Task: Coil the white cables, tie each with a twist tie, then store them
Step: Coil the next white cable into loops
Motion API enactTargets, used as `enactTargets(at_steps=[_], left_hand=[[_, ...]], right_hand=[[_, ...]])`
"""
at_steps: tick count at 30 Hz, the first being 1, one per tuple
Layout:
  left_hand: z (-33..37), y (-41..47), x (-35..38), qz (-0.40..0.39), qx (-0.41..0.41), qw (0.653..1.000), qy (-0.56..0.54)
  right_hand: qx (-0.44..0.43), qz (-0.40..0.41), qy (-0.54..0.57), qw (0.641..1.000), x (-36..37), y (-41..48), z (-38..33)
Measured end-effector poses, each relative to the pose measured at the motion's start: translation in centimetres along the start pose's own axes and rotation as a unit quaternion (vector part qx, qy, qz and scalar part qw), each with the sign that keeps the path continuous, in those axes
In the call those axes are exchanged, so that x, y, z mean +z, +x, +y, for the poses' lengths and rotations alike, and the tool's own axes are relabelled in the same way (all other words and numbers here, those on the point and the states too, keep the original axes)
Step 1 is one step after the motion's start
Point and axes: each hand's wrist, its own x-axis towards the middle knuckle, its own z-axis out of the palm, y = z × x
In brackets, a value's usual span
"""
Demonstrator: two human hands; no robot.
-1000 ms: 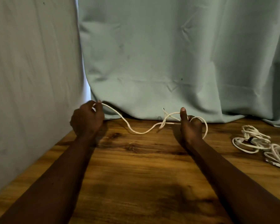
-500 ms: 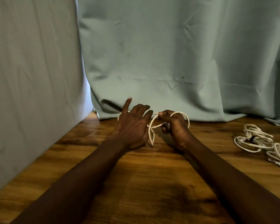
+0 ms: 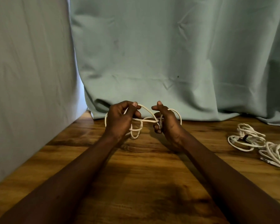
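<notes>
A thin white cable [image 3: 147, 111] runs in loops between both hands, just above the far part of the wooden table [image 3: 136, 183]. My left hand [image 3: 120, 120] pinches a strand near its fingertips, with one loop hanging below it and another behind. My right hand [image 3: 166, 122] is closed on gathered loops, thumb pointing up, and a loop curves out to its right. Two other white cables lie at the right: a coiled bundle with a dark tie [image 3: 246, 138] and a second bundle [image 3: 276, 154] at the frame edge.
A pale green curtain [image 3: 168, 62] hangs along the back of the table, and a pale cloth wall [image 3: 31, 78] closes off the left side. Bare wood stretches between my forearms and towards me.
My hands came together from far apart, then parted slightly. The cable, first stretched out between them, is now gathered into several loops held by both hands.
</notes>
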Motion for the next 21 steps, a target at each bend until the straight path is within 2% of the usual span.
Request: enactTargets(at_steps=[5, 7, 9, 12, 15, 19, 21], left_hand=[[-0.2, 0.0, -0.5, 0.035, 0.106, 0.986, 0.122], [-0.2, 0.2, -0.6, 0.07, 0.119, 0.98, 0.145], [-0.2, 0.3, -0.8, 0.105, 0.122, 0.974, 0.162], [-0.2, 0.4, -1.1, 0.111, 0.146, 0.964, 0.195], [0.0, 0.3, -1.9, 0.057, 0.238, 0.93, 0.276], [0.1, 0.7, -2.8, -0.134, 0.328, 0.838, 0.415], [-0.1, 1.1, -3.0, -0.144, 0.349, 0.816, 0.438]], right_hand=[[0.009, -0.04, -0.011, 0.999, 0.5, -0.1, -0.1], [-0.007, -0.045, -0.03, 0.998, 0.7, -0.3, -0.3], [-0.033, -0.051, -0.086, 0.994, 0.8, -0.8, -0.5], [-0.043, -0.039, -0.177, 0.983, 0.9, -1.0, -0.2], [-0.023, -0.043, -0.119, 0.992, 0.5, -0.8, 0.3], [-0.034, -0.014, -0.081, 0.996, -0.1, -0.9, 0.9], [-0.028, -0.007, -0.098, 0.995, -0.5, -0.8, 1.0]])
